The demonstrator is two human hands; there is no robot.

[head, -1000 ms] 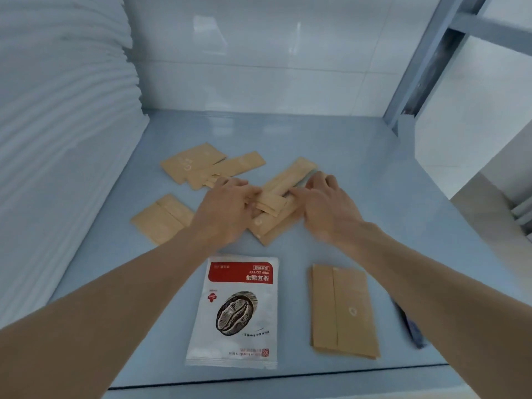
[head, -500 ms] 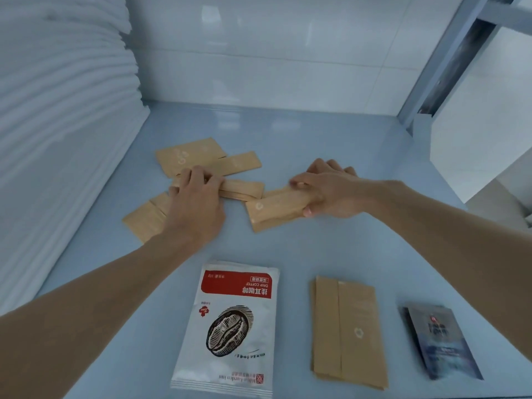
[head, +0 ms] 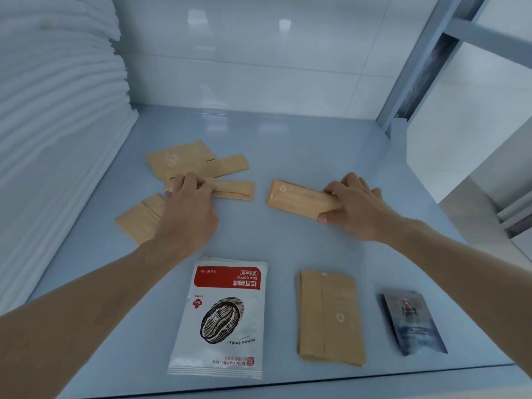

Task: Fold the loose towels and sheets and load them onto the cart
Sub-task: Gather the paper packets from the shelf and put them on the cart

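At nine o'clock a tall stack of folded white linens [head: 54,133] rose against the shelf's left side, its soft layered edges forming ribbed horizontal lines. It rested on a smooth, glossy pale-blue shelf [head: 288,145] backed by shiny white tile. Toward ten o'clock lay flat, matte kraft-paper sachets [head: 184,162], thin rectangles overlapping loosely. The left hand [head: 187,208] reached in among them, fingers curled down around a narrow long kraft packet [head: 230,190] and pinching its near end against the shelf; another tan sachet [head: 138,220] lay partly under the wrist. At about one o'clock the right hand [head: 354,205] gripped a thicker bundle of kraft packets [head: 296,200], fingers over the top and thumb beneath its right end. At six o'clock sat a crinkled white drip-coffee pouch [head: 221,321] with a red band and a coffee-bean drawing. Beside it at five o'clock lay a neat pile of kraft envelopes [head: 328,318], then a small dark glossy foil sachet [head: 414,323] at four o'clock.
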